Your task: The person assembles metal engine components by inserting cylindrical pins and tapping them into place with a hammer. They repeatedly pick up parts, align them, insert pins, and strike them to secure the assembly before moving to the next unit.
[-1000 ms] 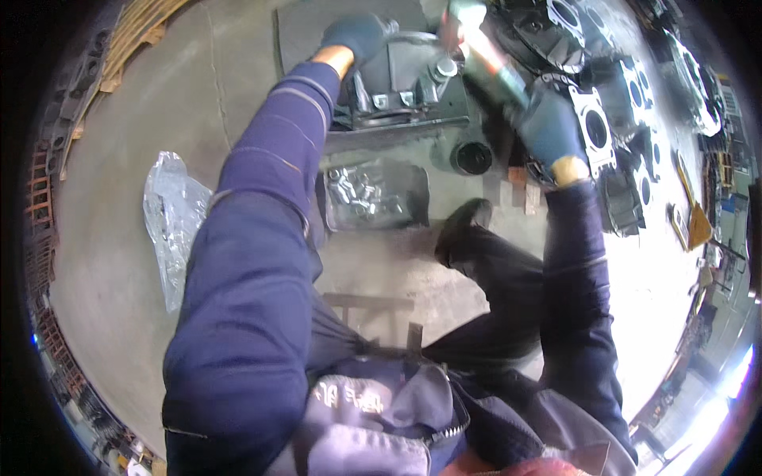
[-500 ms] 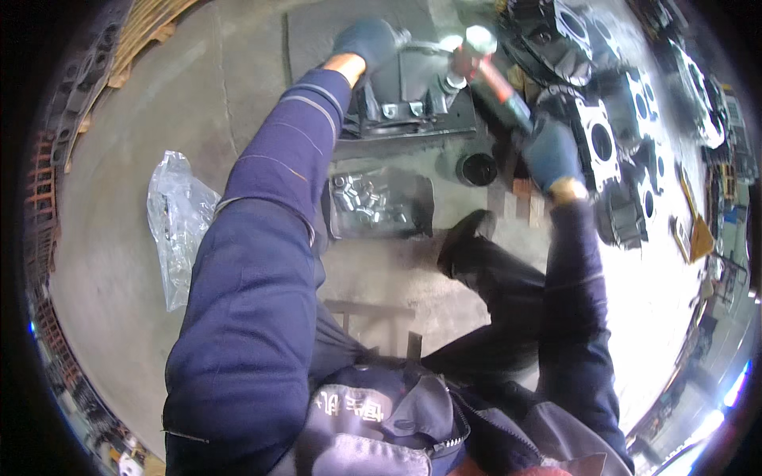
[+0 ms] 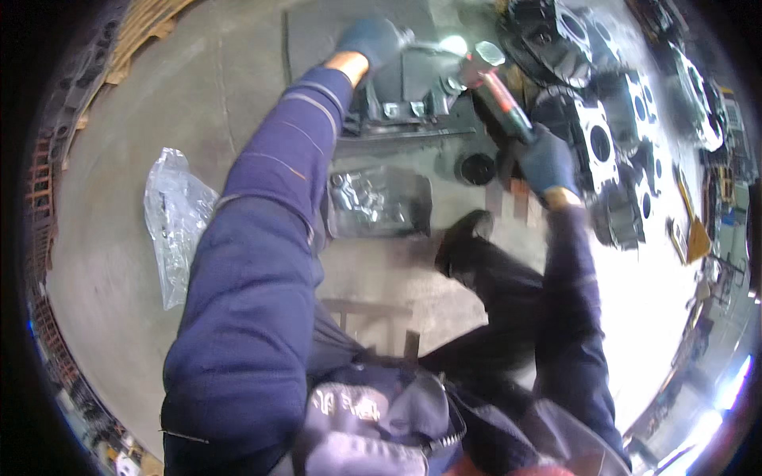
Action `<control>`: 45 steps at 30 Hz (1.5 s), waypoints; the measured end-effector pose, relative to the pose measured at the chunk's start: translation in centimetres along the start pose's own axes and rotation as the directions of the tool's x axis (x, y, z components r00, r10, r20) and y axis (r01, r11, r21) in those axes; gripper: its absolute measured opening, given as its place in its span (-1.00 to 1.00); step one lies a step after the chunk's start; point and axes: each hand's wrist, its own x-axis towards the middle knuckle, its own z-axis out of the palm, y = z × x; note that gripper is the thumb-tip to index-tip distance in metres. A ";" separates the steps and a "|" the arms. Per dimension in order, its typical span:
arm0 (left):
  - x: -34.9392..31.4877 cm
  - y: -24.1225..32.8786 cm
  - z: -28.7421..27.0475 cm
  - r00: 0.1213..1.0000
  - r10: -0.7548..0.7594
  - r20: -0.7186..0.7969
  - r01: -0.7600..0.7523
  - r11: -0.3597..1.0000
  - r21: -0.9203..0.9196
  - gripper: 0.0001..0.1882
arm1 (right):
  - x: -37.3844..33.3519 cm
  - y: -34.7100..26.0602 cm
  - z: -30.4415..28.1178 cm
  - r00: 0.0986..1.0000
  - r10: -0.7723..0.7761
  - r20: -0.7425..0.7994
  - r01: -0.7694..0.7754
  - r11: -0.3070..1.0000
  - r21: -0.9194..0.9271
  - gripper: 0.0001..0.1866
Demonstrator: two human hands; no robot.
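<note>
My right hand (image 3: 548, 161), in a blue-grey glove, is closed around the handle of a hammer (image 3: 502, 101) with a red and dark handle. Its metal head is up by a bright glare spot, close to a dark metal casting (image 3: 394, 111) lying on a dark mat (image 3: 312, 40). My left hand (image 3: 371, 43), gloved too, is closed over the casting on a slim metal rod (image 3: 427, 47) that points right toward the hammer head. Glare and blur hide the rod's far tip, and I cannot tell whether it touches anything.
A shallow tray (image 3: 419, 208) holding several small metal sleeves (image 3: 367, 198) is nearer me, with a black round cup (image 3: 476, 169) beside it. Several dark metal housings (image 3: 597, 143) stand on the right. A clear plastic bag (image 3: 176, 226) lies left. Wooden pallets (image 3: 143, 36) are far left.
The hammer head has shifted slightly right and down, away from the bright spot, and my right hand has moved a little left and down. My left hand stays nearly in place.
</note>
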 end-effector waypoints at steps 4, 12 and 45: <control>-0.4 0.4 0.1 1.000 -0.025 0.013 0.025 1.000 0.004 -0.37 | 3.8 2.0 -8.7 0.955 -0.222 -0.199 0.215 0.975 -0.053 -0.67; 0.0 -0.4 -0.2 0.999 0.008 0.040 -0.007 0.999 -0.036 -0.41 | 1.4 -4.1 -5.8 0.786 -0.223 -0.576 0.278 0.961 0.007 -0.69; -0.1 1.0 0.5 0.999 -0.023 0.035 0.021 0.999 0.038 -0.42 | 0.2 -2.5 -1.7 0.892 -0.027 -0.450 0.079 0.992 0.097 -0.57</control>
